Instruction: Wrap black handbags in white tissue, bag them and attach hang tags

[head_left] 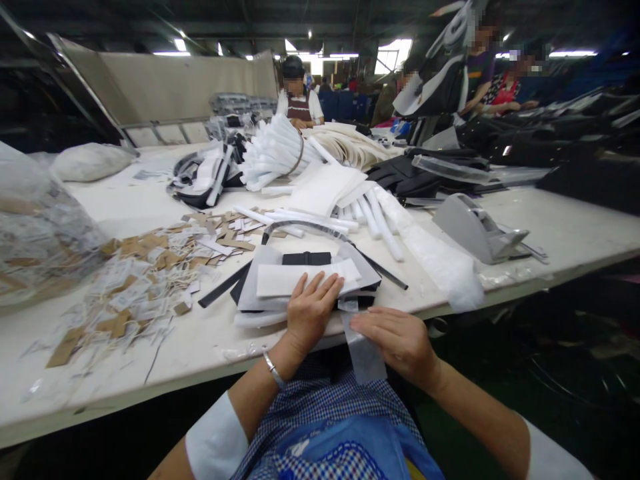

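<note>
My left hand lies flat with fingers stretched out on a white folded piece that tops a stack of grey and black fabric pieces at the table's near edge. My right hand rests just off the edge, fingers curled down onto a clear plastic strip that hangs from the stack toward my lap. A black band sits behind the white piece.
Loose brown and white tags litter the table on the left, beside a clear bag. White rolled pieces, a grey tape dispenser and black garments lie behind. Other people work at the back.
</note>
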{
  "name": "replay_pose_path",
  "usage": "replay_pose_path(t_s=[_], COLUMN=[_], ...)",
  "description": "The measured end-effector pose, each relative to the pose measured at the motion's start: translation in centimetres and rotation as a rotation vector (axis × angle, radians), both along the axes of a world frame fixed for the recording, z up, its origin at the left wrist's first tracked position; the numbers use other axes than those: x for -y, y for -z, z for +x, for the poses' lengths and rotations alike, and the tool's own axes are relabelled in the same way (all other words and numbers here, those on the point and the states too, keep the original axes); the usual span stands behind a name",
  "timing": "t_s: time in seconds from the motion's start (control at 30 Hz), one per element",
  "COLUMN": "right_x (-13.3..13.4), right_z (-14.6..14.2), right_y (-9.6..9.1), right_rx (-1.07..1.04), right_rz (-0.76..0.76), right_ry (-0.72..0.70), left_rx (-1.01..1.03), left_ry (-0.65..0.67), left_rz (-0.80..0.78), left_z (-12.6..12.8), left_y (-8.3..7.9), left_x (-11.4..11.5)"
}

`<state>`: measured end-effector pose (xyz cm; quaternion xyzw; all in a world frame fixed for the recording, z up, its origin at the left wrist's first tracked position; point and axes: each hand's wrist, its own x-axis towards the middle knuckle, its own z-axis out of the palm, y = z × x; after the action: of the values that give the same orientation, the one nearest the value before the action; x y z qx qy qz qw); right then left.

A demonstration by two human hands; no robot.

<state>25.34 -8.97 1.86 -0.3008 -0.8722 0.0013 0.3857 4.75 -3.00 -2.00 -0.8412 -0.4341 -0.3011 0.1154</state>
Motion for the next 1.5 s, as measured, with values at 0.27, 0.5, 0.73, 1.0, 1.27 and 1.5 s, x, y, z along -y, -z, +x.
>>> replay_pose_path(t_s=[0.27,0.5,0.73,1.0,1.27,1.5], right_x=[-8.4,-12.5,-14.1,-15.7,-16.6,-13.6], right_z=[-0.7,-1.3,-1.3,-1.8,-2.2,4.0], right_y=[-2.7,-1.5,-1.5,-1.0,-0.8,-2.8], right_rx=[0.050,0.117,0.138,0.102,0.075,-0.170], right_rz=[-0.213,-0.569,-0.707,-0.772,-0.751,-0.667], right_ry=[0.212,0.238,0.264,0.314,0.354,0.365], left_rx=[0.036,0.155,0.169,-0.041,-0.049,-0.162], left_ry=[0.049,0.087,0.026,0.037,0.003,0.077], left_rz=[0.043,0.038,-0.036,-0.073,-0.141,-0.035], left_z=[-0.2,-0.3,-0.2,-0.1,0.4,-0.7], left_y=[-0.2,-0.1,-0.9,-0.9,-1.3,-1.2], left_x=[0.1,-0.1,-0.3,-0.3,-0.3,-0.8])
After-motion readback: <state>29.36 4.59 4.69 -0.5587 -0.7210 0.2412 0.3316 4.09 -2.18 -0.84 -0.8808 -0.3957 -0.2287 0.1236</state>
